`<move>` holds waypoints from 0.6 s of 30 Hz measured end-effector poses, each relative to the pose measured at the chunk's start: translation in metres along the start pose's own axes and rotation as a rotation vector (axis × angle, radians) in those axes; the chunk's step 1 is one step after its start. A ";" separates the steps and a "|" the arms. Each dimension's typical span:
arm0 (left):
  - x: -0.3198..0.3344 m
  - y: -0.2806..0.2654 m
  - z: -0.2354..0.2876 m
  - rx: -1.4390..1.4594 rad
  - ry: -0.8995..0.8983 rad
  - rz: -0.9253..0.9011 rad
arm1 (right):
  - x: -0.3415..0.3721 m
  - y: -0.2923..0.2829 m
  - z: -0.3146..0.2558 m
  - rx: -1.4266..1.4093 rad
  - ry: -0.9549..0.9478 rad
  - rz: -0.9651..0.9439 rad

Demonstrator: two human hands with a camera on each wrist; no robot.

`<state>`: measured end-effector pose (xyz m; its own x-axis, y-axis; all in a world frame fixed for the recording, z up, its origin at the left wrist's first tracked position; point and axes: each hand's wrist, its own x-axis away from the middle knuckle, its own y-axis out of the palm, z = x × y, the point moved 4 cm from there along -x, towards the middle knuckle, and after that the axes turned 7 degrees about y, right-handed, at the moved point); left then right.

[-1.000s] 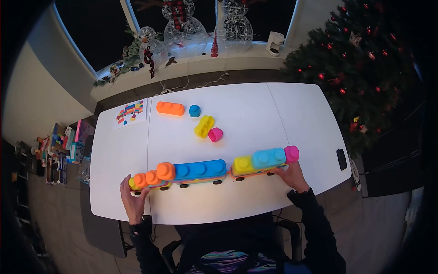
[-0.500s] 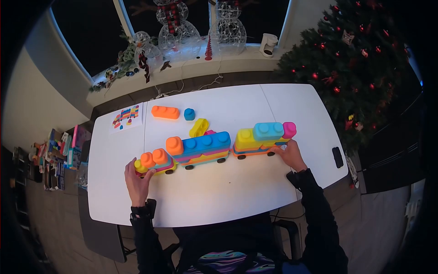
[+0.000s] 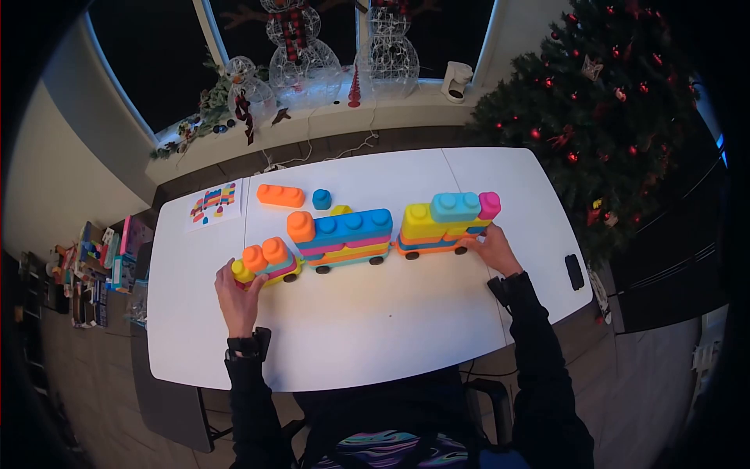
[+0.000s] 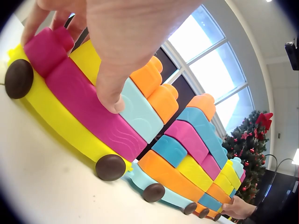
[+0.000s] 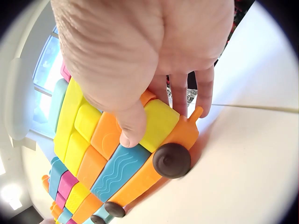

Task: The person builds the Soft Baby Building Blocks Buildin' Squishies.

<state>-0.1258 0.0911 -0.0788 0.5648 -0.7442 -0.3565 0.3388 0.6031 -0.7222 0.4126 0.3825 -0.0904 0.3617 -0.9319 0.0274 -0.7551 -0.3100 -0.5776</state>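
A three-part train of chunky toy building blocks stands on the white table [image 3: 328,344], its sections linked end to end. My left hand [image 3: 237,306] grips the short front car [image 3: 275,252], thumb on its near side over the magenta and pale blue blocks [image 4: 142,122]. The middle wagon [image 3: 348,227] carries a long blue block and one orange block on top; neither hand touches it. At the right end my right hand [image 3: 497,252] holds the rear wagon [image 3: 420,228], thumb pressed against its near side and fingers round the far end. Dark wheels [image 5: 172,160] rest at the tabletop.
Behind the train lie a long orange block [image 3: 280,195], a small blue block [image 3: 321,199] and a yellow block [image 3: 341,210], mostly hidden. A printed picture sheet [image 3: 215,205] is at the back left. A flat black object [image 3: 575,271] lies near the right edge.
Both hands have slid the whole train away from the person, toward the back of the table. It now hides the loose pink block and most of the yellow one.
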 end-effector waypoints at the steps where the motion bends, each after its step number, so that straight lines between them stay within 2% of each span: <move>1: -0.001 0.001 0.000 0.001 0.001 0.000 | -0.002 -0.001 0.003 0.000 0.000 0.001; 7: -0.004 0.004 -0.008 -0.019 0.018 -0.016 | -0.006 0.001 0.017 -0.063 -0.037 0.002; 15: -0.012 0.006 -0.021 0.144 0.013 -0.101 | -0.007 0.006 0.026 -0.111 0.010 0.012; 18: -0.010 0.008 -0.026 0.230 -0.005 -0.064 | 0.005 0.003 0.008 -0.101 0.047 0.056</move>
<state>-0.1482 0.0954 -0.0962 0.5401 -0.7821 -0.3107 0.5362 0.6043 -0.5893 0.4166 0.3786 -0.0984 0.2934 -0.9553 0.0366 -0.8253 -0.2724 -0.4946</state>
